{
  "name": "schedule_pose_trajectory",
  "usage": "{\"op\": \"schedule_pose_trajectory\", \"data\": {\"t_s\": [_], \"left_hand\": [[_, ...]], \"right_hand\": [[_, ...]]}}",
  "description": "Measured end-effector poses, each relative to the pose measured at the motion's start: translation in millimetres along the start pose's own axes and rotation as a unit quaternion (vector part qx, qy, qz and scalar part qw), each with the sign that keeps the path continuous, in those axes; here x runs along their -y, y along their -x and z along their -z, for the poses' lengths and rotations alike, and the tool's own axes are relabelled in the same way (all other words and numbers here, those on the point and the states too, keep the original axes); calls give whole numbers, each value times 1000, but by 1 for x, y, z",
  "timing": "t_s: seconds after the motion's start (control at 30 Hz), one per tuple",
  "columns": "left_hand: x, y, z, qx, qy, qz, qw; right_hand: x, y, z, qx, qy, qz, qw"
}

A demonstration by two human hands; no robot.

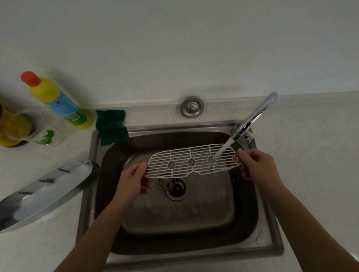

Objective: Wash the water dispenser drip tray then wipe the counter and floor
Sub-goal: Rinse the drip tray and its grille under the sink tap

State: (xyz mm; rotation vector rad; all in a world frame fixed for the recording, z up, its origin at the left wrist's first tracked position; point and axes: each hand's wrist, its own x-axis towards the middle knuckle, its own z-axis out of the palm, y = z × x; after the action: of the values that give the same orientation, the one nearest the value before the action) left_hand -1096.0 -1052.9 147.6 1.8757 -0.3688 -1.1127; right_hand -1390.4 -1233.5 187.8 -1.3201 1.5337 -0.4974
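Your left hand (133, 178) and right hand (255, 163) each pinched one end of the white drip tray grate (195, 154). It lay flat above the sink (268, 234), long axis left to right. Tap (253, 117) water struck near its right end. The fingertips beneath were hidden, and both forearms reached in from the near edge.

Readable text: none made out.
Yellow bottle (51, 93) on the desk (309, 155) carried a blue label (64, 106) with a square code and a barcode, print too blurred to read; green mark on clear cup (44, 131) likewise.
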Motion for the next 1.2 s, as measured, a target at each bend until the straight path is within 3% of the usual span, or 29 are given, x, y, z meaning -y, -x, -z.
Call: {"op": "schedule_pose_trajectory", "data": {"t_s": [0.27,0.4,0.6,0.73,0.8,0.87,1.0,1.2], "left_hand": [[-1,-5,-36,41,-25,3,999],[-23,-1,-53,45,-22,-74,996],[-52,13,-65,141,-51,-159,976],[-49,15,-59,130,-74,-186,971],[-39,11,-48,115,-45,-129,984],[-27,7,-36,96,52,-24,994],[-1,4,-5,39,221,123,967],[20,13,30,-3,260,142,955]], "right_hand": [[-18,15,30,-59,-37,7,998],[-47,21,38,-81,-58,-60,993],[-74,22,40,-70,-95,-156,981],[-65,13,32,-65,-99,-165,979],[-53,6,24,-60,-86,-140,985],[-37,0,12,-43,-72,-103,991],[-7,-5,-17,27,-64,-47,996],[-7,-22,-41,38,-2,-45,998]]}}
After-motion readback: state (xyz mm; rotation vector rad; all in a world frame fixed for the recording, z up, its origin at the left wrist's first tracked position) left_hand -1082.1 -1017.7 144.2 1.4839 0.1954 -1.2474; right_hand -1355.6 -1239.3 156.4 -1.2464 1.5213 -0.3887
